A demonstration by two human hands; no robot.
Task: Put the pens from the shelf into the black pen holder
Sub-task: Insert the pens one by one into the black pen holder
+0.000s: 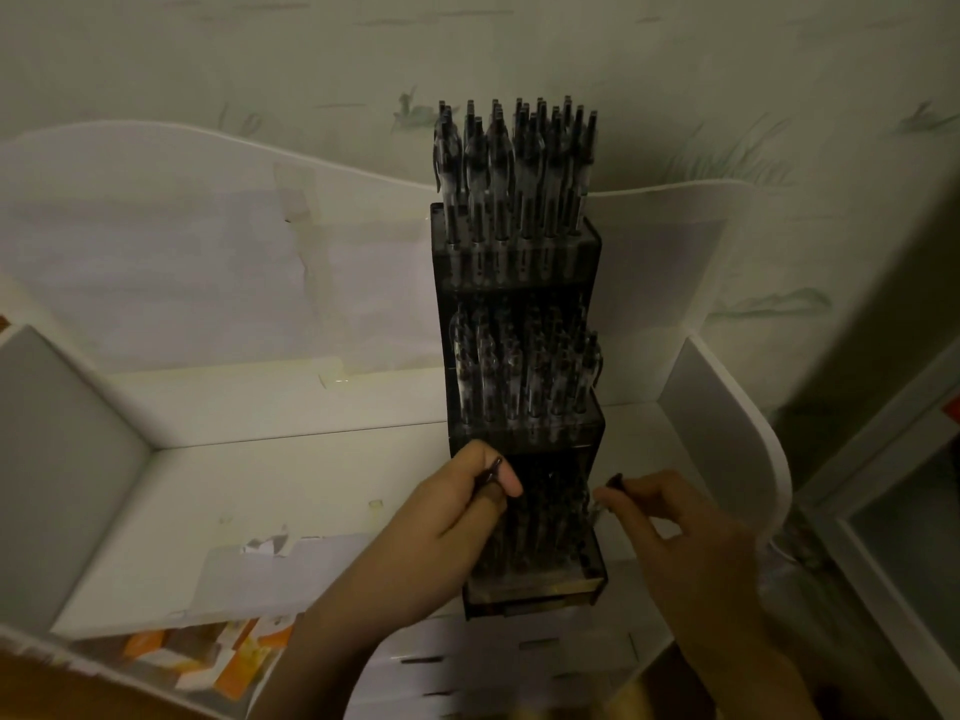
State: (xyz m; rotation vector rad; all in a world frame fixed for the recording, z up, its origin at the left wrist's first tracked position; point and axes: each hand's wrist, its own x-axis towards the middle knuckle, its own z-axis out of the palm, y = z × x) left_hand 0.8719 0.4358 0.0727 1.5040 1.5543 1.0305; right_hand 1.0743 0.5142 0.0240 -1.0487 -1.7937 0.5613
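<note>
Pinching upright pens (493, 467) — hands (467, 504) at holder (519, 324)

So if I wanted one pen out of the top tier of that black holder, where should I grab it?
Probably pinch a top-tier pen by its exposed upper barrel, coming from above. The lower half sits inside the black pen holder, with other pens packed close beside it.

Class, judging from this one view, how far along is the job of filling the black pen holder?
Done: the black pen holder has pens standing in its top tier and middle tier. In hand: the left hand and right hand each pinch a pen at the lowest tier. Left: seating those two; no loose pens show on the white shelf.
</note>
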